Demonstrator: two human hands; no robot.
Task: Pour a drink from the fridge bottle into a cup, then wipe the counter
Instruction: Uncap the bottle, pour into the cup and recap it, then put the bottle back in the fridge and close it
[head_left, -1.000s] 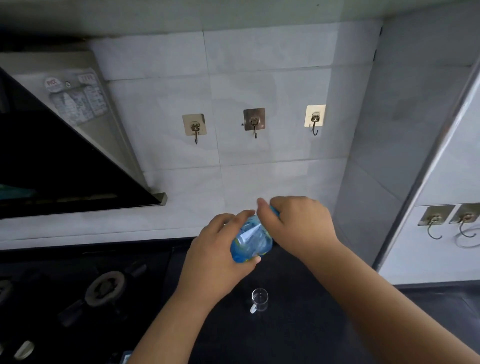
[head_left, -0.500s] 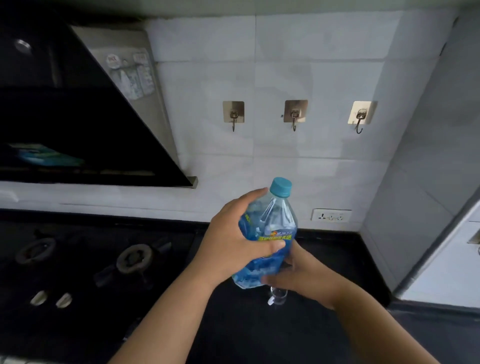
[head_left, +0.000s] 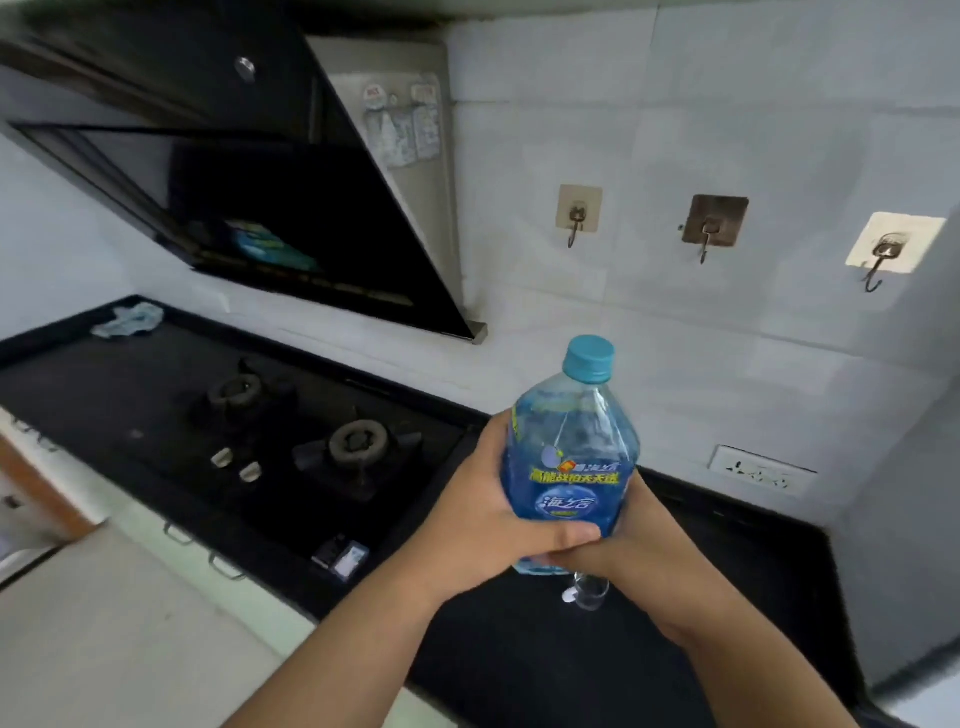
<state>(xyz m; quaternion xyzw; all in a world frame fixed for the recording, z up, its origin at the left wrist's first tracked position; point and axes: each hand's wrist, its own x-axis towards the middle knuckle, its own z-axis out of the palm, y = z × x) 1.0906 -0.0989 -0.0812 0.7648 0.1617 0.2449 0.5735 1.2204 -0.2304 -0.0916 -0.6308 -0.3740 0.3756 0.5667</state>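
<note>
Head view:
Bottle (head_left: 571, 462): blue plastic, cap (head_left: 588, 358) on, upright w/ slight tilt, held in the air above the counter, approx. centre of frame.
Left hand (head_left: 483, 514): wrapped round bottle's lower body from the left side, fingers curled across the front under the label; firm grasp.
Right hand (head_left: 639, 551): under/behind the bottle base from the right, fingers curled in to meet the left-hand fingers; grasping bottle too.
Cup (head_left: 589, 592): small clear glass, stands on the counter right below the bottle and hands, mostly hidden by them; contents can't be made out.
Counter (head_left: 519, 649): black, runs left to right along the wall.
Gas hob (head_left: 291, 441): black, 2 burners, 2 pale knobs at front, left of the hands.
Cloth (head_left: 130, 319): pale blue-grey, crumpled, far left back corner of counter, well apart from bottle.
Small box (head_left: 343, 557): dark w/ white face, near counter's front edge, between hob and left forearm.
Range hood (head_left: 270, 218): black slanted glass, above hob.
Wall hooks (head_left: 714, 228): 3 adhesive hooks in a row on white tile, nothing hanging.
Socket (head_left: 761, 470): white, low on wall, right of bottle.
</note>
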